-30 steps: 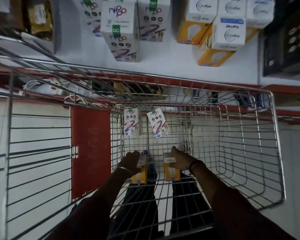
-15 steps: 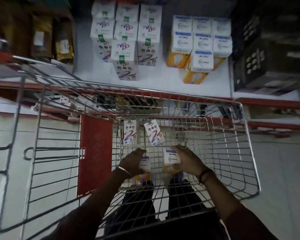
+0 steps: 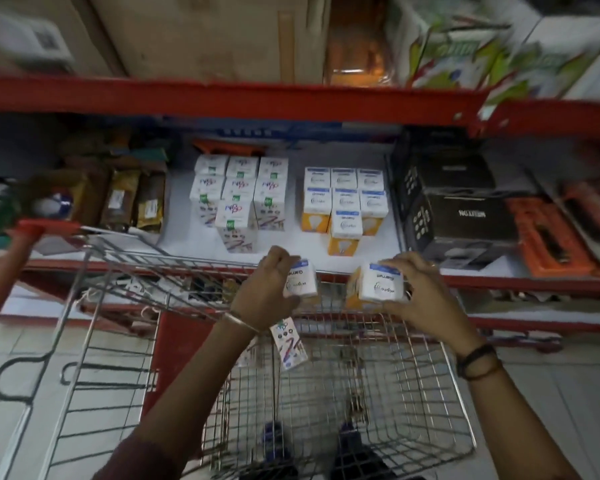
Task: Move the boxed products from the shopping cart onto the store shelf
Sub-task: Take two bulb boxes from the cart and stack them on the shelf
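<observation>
The left hand (image 3: 269, 284) grips a small white-and-orange bulb box (image 3: 301, 285); the right hand (image 3: 414, 292) clasps a matching white-and-orange carton (image 3: 378, 286). Both hang above the wire shopping cart's (image 3: 430, 403) far rim, just short of the white shelf board (image 3: 291, 242), whose front strip lies bare before stacked white-and-orange boxes (image 3: 345, 202).
</observation>
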A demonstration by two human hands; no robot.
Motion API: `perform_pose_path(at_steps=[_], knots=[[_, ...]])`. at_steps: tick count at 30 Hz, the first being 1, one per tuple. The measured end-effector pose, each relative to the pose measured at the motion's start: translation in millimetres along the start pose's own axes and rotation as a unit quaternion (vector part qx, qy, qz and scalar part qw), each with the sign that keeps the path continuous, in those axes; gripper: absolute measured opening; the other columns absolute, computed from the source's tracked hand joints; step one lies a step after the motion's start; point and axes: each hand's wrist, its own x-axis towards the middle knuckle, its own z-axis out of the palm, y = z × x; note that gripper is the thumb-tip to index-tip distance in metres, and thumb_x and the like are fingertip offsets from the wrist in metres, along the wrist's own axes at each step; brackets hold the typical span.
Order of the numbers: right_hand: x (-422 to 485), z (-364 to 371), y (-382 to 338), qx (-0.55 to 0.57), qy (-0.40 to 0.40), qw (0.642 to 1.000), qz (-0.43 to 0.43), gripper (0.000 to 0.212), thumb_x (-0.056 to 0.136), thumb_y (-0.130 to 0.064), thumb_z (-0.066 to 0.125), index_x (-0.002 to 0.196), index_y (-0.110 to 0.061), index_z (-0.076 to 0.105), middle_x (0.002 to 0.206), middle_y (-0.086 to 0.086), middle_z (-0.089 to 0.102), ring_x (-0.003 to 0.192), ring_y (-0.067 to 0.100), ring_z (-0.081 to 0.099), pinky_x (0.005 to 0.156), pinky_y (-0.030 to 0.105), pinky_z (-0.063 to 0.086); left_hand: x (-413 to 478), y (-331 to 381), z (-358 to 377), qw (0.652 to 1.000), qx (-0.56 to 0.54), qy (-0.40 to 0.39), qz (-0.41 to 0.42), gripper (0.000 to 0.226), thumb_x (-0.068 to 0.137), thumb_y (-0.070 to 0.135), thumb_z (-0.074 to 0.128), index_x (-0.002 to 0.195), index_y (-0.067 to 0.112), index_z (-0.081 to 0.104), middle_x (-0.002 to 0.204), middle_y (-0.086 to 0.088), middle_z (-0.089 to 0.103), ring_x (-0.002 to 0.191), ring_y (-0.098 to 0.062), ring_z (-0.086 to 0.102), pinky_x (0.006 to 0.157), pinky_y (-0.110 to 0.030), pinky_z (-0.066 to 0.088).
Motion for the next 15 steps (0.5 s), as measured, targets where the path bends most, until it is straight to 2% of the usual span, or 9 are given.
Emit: perform_pose_path(at_steps=[3,6,11,15], knots=[[22,-29,3,-0.036,0.040,0.999,0.006,0.068,0.064,-0.021,0.081,0.126,-0.015,0.054,0.124,0.007,0.050,0.111,0.028,0.043,0.090,0.041,0.046,30,13,-15,0.998,0.037,0.043,0.002,0.066,0.071,0.016,0.073,0.128,0.002,0.041,0.120,-0.017,0.045,0.107,-0.033,0.047,0.082,-0.046,0.053],[49,-39,9,-0.059,0.067,0.996,0.025,0.065,0.067,-0.012,0.079,0.127,-0.013,0.054,0.122,0.007,0.051,0.108,0.028,0.042,0.087,0.036,0.042,58,15,-12,0.996,0.062,0.070,-0.013,0.065,0.071,0.016,0.073,0.126,0.007,0.041,0.121,-0.015,0.047,0.106,-0.034,0.048,0.083,-0.046,0.052],[91,-22,27,-0.043,0.050,0.996,0.064,0.061,0.072,-0.001,0.072,0.128,-0.012,0.052,0.127,0.005,0.051,0.108,0.027,0.053,0.079,0.032,0.048,92,6,13,0.992,0.090,0.073,-0.049,0.061,0.066,0.003,0.073,0.117,0.010,0.040,0.119,-0.014,0.052,0.110,-0.034,0.047,0.088,-0.044,0.046],[113,0,36,-0.041,0.037,0.996,0.071,0.062,0.074,0.006,0.068,0.130,-0.010,0.049,0.133,0.006,0.048,0.113,0.026,0.054,0.090,0.033,0.049,109,-7,30,0.989,0.110,0.072,-0.067,0.057,0.065,0.000,0.072,0.111,0.011,0.041,0.117,-0.012,0.054,0.112,-0.033,0.046,0.086,-0.043,0.048]])
